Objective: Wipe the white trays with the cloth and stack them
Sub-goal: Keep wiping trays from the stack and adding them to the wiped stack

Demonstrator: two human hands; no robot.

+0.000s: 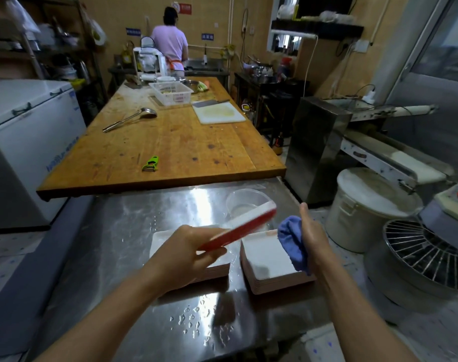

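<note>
My left hand point(188, 250) grips one tray point(244, 226) by its near end, tilted up on edge above the steel table, its red underside facing me and blurred. My right hand point(310, 236) holds a blue cloth point(291, 242) just right of that tray, thumb pointing up. Two stacks of white trays sit on the table: a left stack point(160, 239) partly hidden under my left hand, and a right stack point(267, 259) below the cloth.
The steel table point(133, 231) carries water drops near its front and a clear plastic tub point(244, 202) behind the trays. A wooden worktable point(170, 142) lies beyond with a green peeler, ladle, basket and cutting board. A lidded white bucket point(366, 210) and mixer stand right; a person works at the far sink.
</note>
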